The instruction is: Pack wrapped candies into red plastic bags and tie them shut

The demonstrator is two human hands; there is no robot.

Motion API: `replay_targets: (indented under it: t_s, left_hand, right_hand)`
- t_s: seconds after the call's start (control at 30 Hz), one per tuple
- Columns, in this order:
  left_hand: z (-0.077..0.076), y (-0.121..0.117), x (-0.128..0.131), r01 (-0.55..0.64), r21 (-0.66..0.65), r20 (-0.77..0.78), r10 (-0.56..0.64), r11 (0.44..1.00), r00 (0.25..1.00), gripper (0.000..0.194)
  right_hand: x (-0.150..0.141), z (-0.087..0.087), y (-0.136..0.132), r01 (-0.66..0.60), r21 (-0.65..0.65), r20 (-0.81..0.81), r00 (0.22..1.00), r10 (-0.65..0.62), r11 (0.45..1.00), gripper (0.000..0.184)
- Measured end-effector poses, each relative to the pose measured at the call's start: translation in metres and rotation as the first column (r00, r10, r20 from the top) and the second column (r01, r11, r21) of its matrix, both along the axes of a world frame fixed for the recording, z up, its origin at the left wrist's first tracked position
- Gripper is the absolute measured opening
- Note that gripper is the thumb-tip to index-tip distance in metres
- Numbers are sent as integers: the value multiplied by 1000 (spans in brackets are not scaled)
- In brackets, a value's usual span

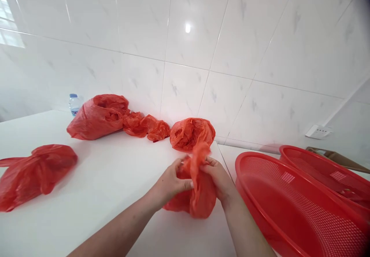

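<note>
Both hands are at the top of a red plastic bag [204,199] near the right end of the white table. My left hand [176,180] closes on its left side, thumb pressed to the thin plastic. My right hand [216,174] grips the gathered neck from the right, its fingertips partly behind the plastic. The top of the bag sticks up between the hands and is slightly blurred. What the bag contains is hidden. Just behind my hands sits another red bag [192,133], its mouth crumpled and loose.
A knotted red bag [40,172] lies at the left. Along the wall are a big red bag [98,116], crumpled red bags [146,126] and a water bottle [74,104]. Red perforated baskets [283,203] stand at the right, near a cardboard box [338,158] and a wall socket [318,132].
</note>
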State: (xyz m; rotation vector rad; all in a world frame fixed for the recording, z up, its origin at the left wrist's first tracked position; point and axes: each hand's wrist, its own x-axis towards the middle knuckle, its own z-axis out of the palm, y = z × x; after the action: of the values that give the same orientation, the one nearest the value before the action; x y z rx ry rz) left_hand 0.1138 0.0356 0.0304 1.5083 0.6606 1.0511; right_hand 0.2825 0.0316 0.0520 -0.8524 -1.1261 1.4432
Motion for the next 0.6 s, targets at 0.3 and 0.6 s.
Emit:
replay_targets:
  t_s: [0.3, 0.6]
  left_hand:
    - [49, 6, -8, -213, -335, 449, 354, 918, 821, 12]
    - [56, 19, -12, -255, -485, 460, 492, 837, 739, 10]
  right_hand:
    - [30, 32, 12, 394, 275, -266, 908, -324, 877, 8]
    - [34, 40, 0, 390, 400, -248, 917, -311, 830, 23]
